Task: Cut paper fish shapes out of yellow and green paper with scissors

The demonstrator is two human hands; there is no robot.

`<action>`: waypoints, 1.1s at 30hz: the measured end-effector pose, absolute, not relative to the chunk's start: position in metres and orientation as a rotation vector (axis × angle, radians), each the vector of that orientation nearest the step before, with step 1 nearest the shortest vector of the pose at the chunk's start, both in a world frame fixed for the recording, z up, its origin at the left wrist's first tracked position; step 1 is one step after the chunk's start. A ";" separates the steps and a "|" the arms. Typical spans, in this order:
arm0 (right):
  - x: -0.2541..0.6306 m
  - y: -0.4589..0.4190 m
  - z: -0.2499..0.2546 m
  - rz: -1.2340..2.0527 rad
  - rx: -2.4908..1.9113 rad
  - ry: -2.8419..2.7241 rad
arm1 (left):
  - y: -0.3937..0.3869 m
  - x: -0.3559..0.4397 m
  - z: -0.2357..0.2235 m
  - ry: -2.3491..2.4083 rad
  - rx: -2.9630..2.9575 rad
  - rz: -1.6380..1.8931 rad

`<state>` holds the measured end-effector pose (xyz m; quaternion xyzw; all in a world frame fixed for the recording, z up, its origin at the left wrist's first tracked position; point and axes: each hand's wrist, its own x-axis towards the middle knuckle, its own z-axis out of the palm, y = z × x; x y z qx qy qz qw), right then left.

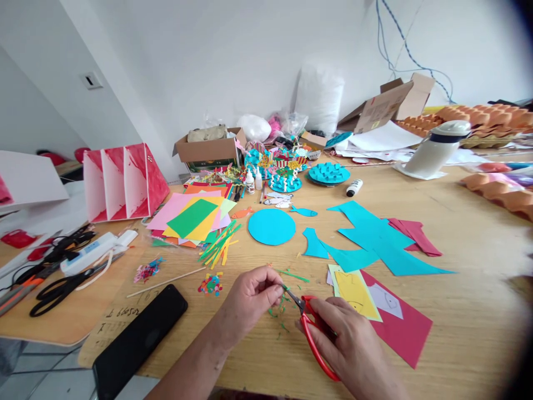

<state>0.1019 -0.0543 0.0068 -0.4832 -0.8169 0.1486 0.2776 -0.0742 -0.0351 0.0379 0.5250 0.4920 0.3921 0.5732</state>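
Scissors (312,340) with red handles sit lower centre of the frame, gripped by the right hand (352,333), its fingers curled round the handles, blades pointing up and left; the left hand (254,297) has thumb and forefinger pinched together at the blade tips, apparently on a green sliver (285,287) mostly hidden, probably to steady so small a piece; green snippets (272,313) lie scattered just below, right where cuttings would fall; loose green and yellow strips (219,247) lie left of centre, perhaps for easy reach; a blue circle (271,226) lies flat above the hands, seemingly clear of scraps; a black phone (141,339) rests at lower left, out of the scissors' way.
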 end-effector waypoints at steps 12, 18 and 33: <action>0.104 -0.050 0.005 0.406 -1.303 -2.268 | -0.032 -0.079 0.040 1.165 1.223 0.943; 0.101 -0.051 0.014 0.735 -1.439 -2.298 | -0.032 -0.086 0.040 1.237 1.162 1.031; 0.112 -0.050 -0.002 0.933 -1.503 -2.047 | -0.025 -0.106 0.035 1.293 1.131 1.236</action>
